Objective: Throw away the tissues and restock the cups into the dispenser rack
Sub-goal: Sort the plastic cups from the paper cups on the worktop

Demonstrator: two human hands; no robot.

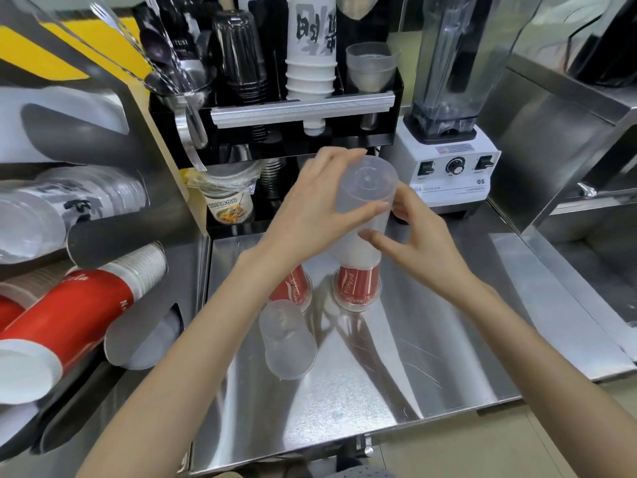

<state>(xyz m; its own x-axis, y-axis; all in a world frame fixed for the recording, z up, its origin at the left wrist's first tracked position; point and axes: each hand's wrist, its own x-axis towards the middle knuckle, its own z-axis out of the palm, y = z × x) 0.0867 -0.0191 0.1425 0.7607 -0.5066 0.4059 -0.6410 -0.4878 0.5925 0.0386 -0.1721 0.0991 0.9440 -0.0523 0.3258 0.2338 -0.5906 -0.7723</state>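
Looking down from the head cam at a steel counter (431, 357). Both hands hold a frosted plastic cup (362, 208), upside down and tilted, above the counter's centre. Left hand (310, 215) wraps fingers and thumb round its upper part; right hand (417, 243) grips the lower part w/ thumb in front, fingers behind. Its rim sits over a red printed cup (356, 288), also upside down on the counter. A 2nd red cup (293, 288) stands just beside, partly behind the left wrist. Another frosted cup (287, 339) stands inverted nearer the viewer. Dispenser rack (86, 270) w/ stacked cups is at left; blender (451, 132) at back right.
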